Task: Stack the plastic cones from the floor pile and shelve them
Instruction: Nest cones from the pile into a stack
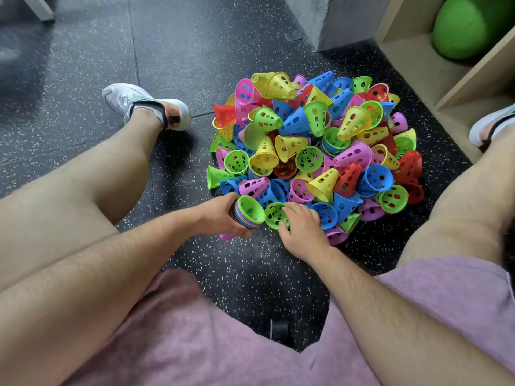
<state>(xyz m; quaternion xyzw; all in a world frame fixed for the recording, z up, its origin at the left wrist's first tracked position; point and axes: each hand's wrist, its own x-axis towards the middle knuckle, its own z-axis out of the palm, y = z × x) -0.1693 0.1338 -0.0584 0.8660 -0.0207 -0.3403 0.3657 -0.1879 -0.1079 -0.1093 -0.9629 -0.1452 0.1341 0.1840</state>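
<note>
A heap of perforated plastic cones [320,143] in green, yellow, pink, blue and red lies on the dark speckled floor between my legs. My left hand [220,215] grips a nested stack of cones [248,211] lying sideways at the heap's near edge, a green one outermost with its mouth facing me. My right hand [302,228] pinches the rim of a loose green cone [274,215] just right of the stack, thumb under and fingers over it.
A light wooden shelf unit [451,71] stands at the right, with a green ball [471,26] in its upper compartment. A grey concrete pillar [331,18] rises behind the heap. My shoes [145,105] rest left and right of the pile.
</note>
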